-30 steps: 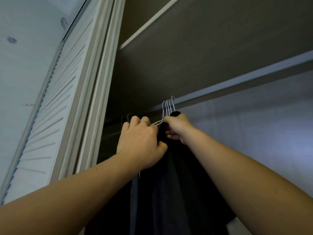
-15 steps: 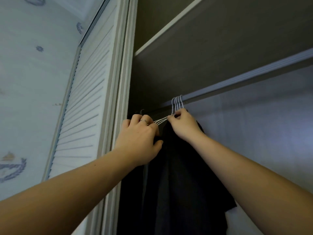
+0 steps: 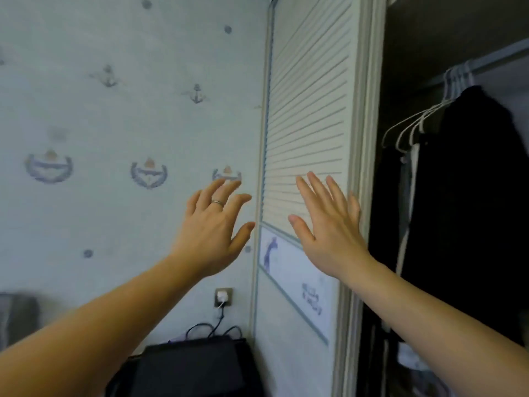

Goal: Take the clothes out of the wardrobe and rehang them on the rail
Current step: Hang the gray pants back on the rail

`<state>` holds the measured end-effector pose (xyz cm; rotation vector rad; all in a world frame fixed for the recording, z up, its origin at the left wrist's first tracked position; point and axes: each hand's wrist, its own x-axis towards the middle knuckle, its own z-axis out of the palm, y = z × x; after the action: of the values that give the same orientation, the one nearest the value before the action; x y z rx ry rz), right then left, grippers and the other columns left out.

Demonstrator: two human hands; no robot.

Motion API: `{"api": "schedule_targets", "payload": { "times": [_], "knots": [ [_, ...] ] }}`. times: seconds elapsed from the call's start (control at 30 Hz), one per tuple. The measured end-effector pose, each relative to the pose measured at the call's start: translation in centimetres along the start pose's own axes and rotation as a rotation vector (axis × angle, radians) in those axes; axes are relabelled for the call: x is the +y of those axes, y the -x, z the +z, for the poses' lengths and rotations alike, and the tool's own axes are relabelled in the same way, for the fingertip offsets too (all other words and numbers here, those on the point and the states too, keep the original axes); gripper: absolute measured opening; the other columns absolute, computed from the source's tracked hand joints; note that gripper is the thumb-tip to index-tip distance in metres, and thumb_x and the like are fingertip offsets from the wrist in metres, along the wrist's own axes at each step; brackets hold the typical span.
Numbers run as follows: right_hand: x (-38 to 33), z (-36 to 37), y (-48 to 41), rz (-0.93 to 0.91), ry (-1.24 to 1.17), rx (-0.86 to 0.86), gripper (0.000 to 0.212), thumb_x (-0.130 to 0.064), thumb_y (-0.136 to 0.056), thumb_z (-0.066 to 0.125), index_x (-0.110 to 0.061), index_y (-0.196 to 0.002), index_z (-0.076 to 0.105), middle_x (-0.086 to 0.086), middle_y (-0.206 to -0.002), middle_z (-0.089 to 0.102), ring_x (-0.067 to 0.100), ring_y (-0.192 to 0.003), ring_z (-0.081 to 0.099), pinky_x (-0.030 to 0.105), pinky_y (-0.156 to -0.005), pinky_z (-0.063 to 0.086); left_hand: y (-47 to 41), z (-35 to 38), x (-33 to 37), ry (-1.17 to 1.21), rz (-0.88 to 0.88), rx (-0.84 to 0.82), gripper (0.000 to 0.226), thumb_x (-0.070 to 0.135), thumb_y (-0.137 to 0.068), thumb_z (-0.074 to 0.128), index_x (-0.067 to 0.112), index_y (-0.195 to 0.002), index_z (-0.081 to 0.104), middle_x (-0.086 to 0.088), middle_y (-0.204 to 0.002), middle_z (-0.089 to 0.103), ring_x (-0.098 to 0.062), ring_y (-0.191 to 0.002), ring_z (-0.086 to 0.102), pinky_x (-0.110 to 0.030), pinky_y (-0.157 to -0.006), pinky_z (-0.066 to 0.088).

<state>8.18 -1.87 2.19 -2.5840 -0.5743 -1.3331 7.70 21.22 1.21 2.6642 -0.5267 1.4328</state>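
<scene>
**Both hands empty, clothes hanging off to your right**

Your left hand (image 3: 211, 233), with a ring (image 3: 217, 202) on one finger, and your right hand (image 3: 329, 227) are both raised. The fingers are straight and spread, gripping nothing. The left one is in front of the anchor-print wallpaper (image 3: 114, 124). The right is over the white louvred wardrobe door (image 3: 309, 96); can't tell if it actually touches the slats. The dark clothes (image 3: 472, 196) hang inside the open wardrobe on white wire hangers (image 3: 415, 121) hooked on the rail (image 3: 501, 55), well apart from both hands. Low down there's a wall socket (image 3: 222, 297) with a white plug in it.
</scene>
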Motion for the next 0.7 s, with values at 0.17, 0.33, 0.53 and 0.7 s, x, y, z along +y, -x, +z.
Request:
{"api": "schedule_targets", "payload": {
  "times": [0.17, 0.33, 0.53, 0.7],
  "knots": [
    [-13.5, 5.0, 6.1, -0.060, -0.208, -0.167, 0.072, -0.071, -0.089, 0.007, -0.040, -0.152, -0.009, -0.015, -0.161, -0.015, 0.016, -0.148, -0.019, 0.052, -0.117, -0.010, 14.9, -5.6, -8.1, -0.073, -0.203, -0.106, 0.072, 0.065, -0.096, 0.020, 0.028, -0.158, 0.022, 0.002, -0.167, 0.007, -0.024, -0.154, -0.004, -0.050, -0.123, 0.004],
    [-27.9, 10.0, 11.7, -0.169, -0.367, -0.379, 0.074, -0.074, -0.087, 0.005, -0.041, -0.151, -0.015, -0.014, -0.160, -0.021, 0.018, -0.147, -0.022, 0.056, -0.117, -0.008, 30.0, -12.6, -14.1, -0.213, -0.415, -0.250, 0.074, 0.069, -0.095, 0.015, 0.033, -0.159, 0.006, 0.004, -0.167, -0.006, -0.019, -0.152, -0.019, -0.052, -0.123, -0.004],
    [-44.6, 13.7, 19.4, -0.400, -0.522, -0.597, 0.073, -0.073, -0.090, 0.009, -0.040, -0.151, -0.015, -0.013, -0.160, -0.022, 0.019, -0.147, -0.022, 0.053, -0.116, -0.011, 46.5, -19.8, -17.5, -0.347, -0.772, -0.387, 0.074, 0.074, -0.091, 0.004, 0.041, -0.156, -0.011, 0.009, -0.163, -0.023, -0.018, -0.147, -0.031, -0.051, -0.122, -0.011],
    [-56.2, 15.3, 25.3, -0.636, -0.629, -0.735, 0.072, -0.071, -0.092, 0.012, -0.041, -0.151, -0.015, -0.014, -0.160, -0.023, 0.018, -0.147, -0.024, 0.054, -0.117, -0.010, 57.9, -25.1, -18.3, -0.442, -1.041, -0.433, 0.074, 0.077, -0.089, -0.004, 0.043, -0.152, -0.019, 0.007, -0.163, -0.025, -0.019, -0.147, -0.031, -0.049, -0.121, -0.015]
  ]
}}
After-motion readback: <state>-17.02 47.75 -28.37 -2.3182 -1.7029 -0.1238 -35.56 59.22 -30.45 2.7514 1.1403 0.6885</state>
